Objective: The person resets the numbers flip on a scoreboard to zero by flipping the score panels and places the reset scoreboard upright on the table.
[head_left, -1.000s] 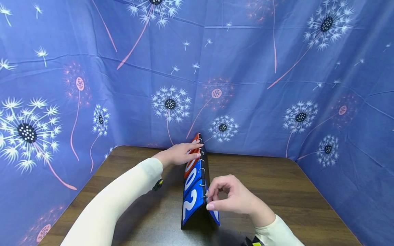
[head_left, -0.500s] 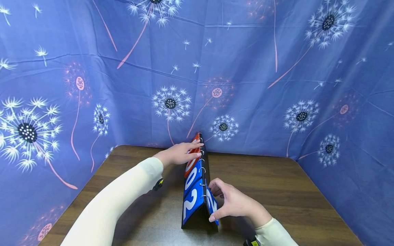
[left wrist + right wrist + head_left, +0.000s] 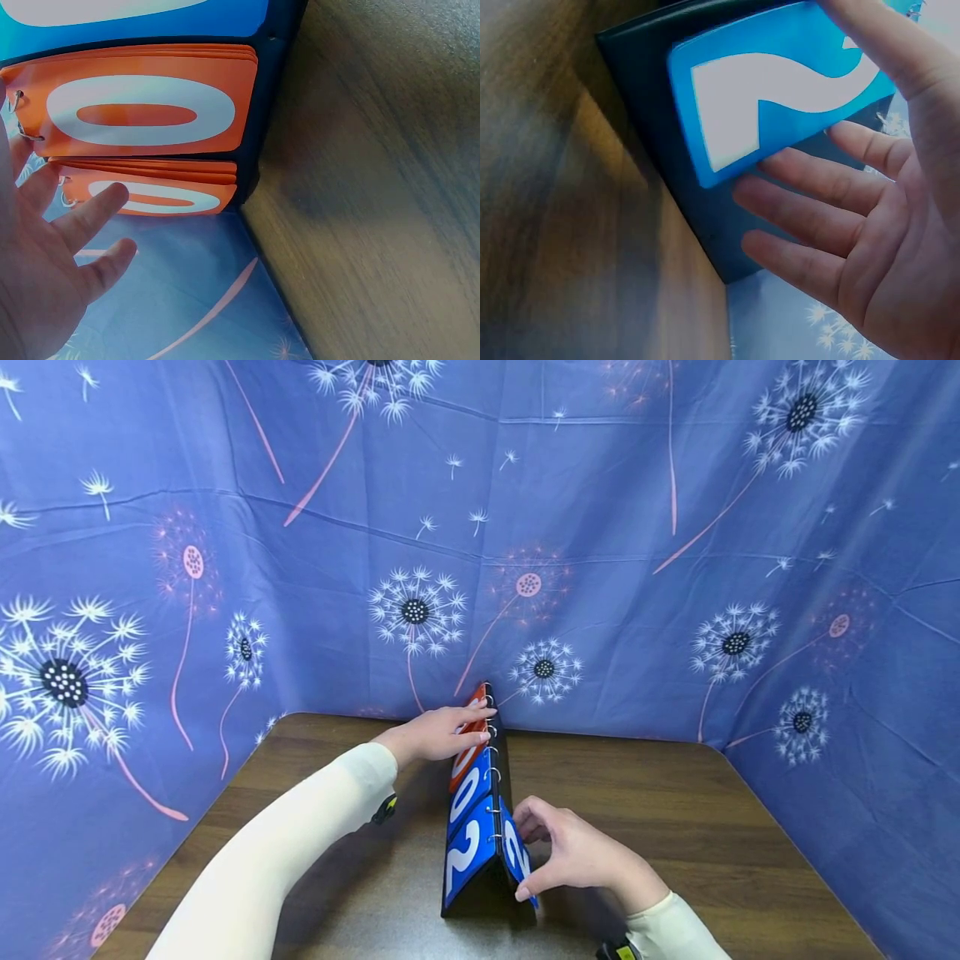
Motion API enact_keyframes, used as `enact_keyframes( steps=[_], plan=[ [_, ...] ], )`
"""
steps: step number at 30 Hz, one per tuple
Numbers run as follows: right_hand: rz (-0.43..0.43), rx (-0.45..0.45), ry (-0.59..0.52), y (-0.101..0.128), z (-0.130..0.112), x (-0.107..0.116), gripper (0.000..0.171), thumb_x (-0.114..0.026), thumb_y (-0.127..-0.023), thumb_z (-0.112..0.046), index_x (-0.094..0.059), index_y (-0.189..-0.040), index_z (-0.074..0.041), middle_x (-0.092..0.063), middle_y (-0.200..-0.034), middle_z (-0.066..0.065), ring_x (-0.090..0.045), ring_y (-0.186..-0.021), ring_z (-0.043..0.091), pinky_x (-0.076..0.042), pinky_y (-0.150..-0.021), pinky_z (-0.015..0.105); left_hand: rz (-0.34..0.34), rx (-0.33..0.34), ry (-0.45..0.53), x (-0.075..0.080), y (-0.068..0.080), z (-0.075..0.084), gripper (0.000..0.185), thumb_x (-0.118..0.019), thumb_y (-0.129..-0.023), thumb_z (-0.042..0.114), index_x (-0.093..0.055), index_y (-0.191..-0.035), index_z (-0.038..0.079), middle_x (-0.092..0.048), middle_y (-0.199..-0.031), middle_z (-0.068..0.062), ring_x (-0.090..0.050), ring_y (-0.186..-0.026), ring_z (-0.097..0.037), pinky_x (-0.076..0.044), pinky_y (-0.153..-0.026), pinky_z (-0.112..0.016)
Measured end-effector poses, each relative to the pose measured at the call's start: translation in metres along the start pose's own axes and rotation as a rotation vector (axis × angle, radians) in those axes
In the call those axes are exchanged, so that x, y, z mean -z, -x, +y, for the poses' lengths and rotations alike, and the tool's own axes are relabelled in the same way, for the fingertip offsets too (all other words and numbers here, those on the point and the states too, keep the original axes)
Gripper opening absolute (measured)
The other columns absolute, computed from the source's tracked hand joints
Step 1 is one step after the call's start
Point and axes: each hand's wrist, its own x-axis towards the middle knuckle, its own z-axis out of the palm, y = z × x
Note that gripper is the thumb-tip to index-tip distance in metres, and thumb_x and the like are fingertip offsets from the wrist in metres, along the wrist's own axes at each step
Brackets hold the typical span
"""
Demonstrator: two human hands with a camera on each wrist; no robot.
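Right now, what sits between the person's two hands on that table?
In the head view, the flip scoreboard stands between them: the left hand rests on its orange cards, the right hand holds a blue 2 card.

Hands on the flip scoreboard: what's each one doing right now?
Left hand: open, fingers straight, resting on the orange cards.
Right hand: holds the blue 2 card, thumb on front, fingers behind.

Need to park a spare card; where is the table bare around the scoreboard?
Bare wood lies right of the scoreboard out to the backdrop, and left of it beyond the sleeve. It is crowded at the board itself: left hand on top, right hand at the blue card.
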Motion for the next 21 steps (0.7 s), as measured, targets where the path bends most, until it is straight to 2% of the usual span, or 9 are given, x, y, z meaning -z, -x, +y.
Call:
enact_keyframes(
  steps=[8, 17, 21],
  plan=[
    [0.016, -0.048, 0.071, 0.003, -0.006, 0.006, 0.071, -0.092, -0.071, -0.05, -0.054, -0.123, -0.021, -0.071, -0.121, -0.006, -0.071, -0.114, 0.014, -0.057, -0.101, 0.046, -0.005, -0.005, 0.008, 0.001, 0.001, 0.002, 0.068, -0.045, -0.098, 0.071, -0.034, -0.16, 0.043, -0.023, -0.172, 0.006, -0.028, -0.159, -0.026, -0.027, -0.125, -0.059],
    [0.034, -0.065, 0.155, 0.005, -0.01, 0.008, 0.075, -0.091, -0.068, -0.059, -0.057, -0.125, -0.023, -0.072, -0.123, -0.008, -0.071, -0.114, 0.012, -0.058, -0.099, 0.036, -0.004, -0.006, 0.007, 0.002, 0.003, 0.004, 0.067, -0.047, -0.1, 0.067, -0.034, -0.16, 0.042, -0.023, -0.173, 0.004, -0.029, -0.158, -0.028, -0.028, -0.125, -0.06],
    [0.036, -0.092, 0.162, 0.006, -0.012, 0.01, 0.082, -0.09, -0.068, -0.06, -0.058, -0.133, -0.022, -0.072, -0.128, -0.006, -0.071, -0.116, 0.013, -0.058, -0.1, 0.041, -0.005, -0.006, 0.012, 0.002, 0.002, 0.004, 0.067, -0.047, -0.1, 0.066, -0.034, -0.16, 0.04, -0.023, -0.173, 0.004, -0.028, -0.159, -0.027, -0.027, -0.126, -0.059]
  ],
)
